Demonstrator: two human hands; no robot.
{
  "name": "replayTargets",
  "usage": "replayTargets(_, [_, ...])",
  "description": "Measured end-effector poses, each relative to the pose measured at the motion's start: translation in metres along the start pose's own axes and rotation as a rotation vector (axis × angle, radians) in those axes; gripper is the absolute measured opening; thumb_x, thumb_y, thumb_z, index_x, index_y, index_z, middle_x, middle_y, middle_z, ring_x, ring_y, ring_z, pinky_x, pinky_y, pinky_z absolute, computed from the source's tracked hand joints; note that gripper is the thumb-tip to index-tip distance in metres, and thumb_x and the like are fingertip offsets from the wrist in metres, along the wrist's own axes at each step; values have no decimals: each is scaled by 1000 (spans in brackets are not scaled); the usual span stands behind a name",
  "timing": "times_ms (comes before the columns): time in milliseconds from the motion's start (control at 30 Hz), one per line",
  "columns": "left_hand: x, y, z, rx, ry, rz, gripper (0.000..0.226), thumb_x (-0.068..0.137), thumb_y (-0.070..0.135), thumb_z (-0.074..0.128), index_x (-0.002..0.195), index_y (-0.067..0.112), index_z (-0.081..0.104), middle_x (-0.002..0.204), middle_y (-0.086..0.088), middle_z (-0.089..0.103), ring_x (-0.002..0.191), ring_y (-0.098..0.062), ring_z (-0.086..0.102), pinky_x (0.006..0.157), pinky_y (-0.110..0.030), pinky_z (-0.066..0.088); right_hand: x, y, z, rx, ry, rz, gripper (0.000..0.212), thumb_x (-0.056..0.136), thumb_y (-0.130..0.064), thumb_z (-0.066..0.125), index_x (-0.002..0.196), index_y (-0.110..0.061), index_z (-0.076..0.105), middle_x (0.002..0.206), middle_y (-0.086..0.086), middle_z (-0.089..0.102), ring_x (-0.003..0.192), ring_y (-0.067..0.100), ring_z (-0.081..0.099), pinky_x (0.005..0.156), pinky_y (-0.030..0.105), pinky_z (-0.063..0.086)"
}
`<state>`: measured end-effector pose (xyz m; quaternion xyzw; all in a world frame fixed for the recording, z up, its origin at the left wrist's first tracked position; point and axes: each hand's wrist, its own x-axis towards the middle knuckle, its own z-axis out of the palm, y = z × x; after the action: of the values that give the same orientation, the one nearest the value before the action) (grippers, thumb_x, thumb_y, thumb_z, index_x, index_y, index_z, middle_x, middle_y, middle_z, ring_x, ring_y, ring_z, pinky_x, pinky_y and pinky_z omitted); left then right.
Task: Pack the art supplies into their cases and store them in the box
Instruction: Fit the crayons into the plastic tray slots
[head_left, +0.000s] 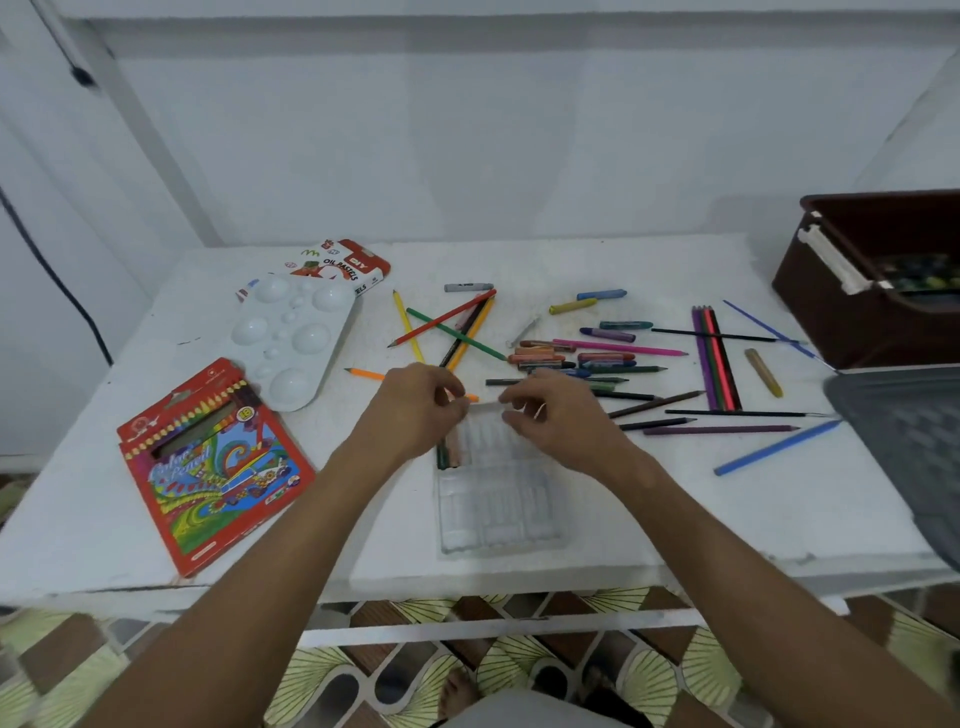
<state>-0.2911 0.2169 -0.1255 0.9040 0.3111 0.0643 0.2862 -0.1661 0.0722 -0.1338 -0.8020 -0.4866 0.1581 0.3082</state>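
The matte white tabletop lay bare toward its near edge. Both hands, left and right, pinched the ribbed clear plastic tray, each grip grasping its far rim.

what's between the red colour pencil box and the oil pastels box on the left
In the head view, the white plastic paint palette lies between the red colour pencil box and the oil pastels box, overlapping the latter.
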Motion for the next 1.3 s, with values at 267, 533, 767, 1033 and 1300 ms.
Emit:
replayTargets(267, [53, 58, 28, 67, -77, 215, 30, 87, 29, 65, 116, 19, 65, 109, -2, 62, 94, -15, 58, 84, -29, 48, -6, 72, -65, -107, 82, 208, 25, 85, -18, 68, 109, -10, 69, 109, 4, 66, 84, 6, 51, 78, 17, 37])
replayTargets(533, [76, 80, 46, 244, -174, 226, 31, 90, 25, 61, 120, 19, 66, 112, -4, 65, 101, -20, 60, 75, -23, 41, 3, 87, -65, -213, 1, 165, 29, 89, -20, 63, 117, -13, 66, 113, 7, 59, 91, 14, 50, 82, 20, 36])
replayTargets(767, [76, 85, 52, 345, -193, 268, 21, 91, 22, 57, 106, 14, 70, 94, -7, 66, 87, -23, 60, 64, -25, 34, 10, 89, -59, -302, -66, 95, 29, 90, -23, 61, 116, -12, 65, 111, 8, 57, 101, 20, 52, 86, 24, 39])
replayTargets(1033, [64, 78, 42, 235, -107, 162, 17, 93, 19, 56, 97, 10, 70, 90, -5, 65, 82, -19, 60, 69, -27, 45, 8, 84, -64, -190, -65, 77, 11, 87, -17, 65, 98, -13, 65, 98, 1, 61, 84, 12, 54, 73, 18, 41])
replayTargets(1300, [28, 48, 6, -33, 16, -77, 19, 89, 24, 62, 102, 13, 69, 86, -2, 68, 75, -17, 63, 71, -33, 53, 9, 44, -62, 5, -105, 48, 28, 90, -22, 63, 117, -17, 66, 105, -3, 64, 81, 7, 53, 70, 12, 37])
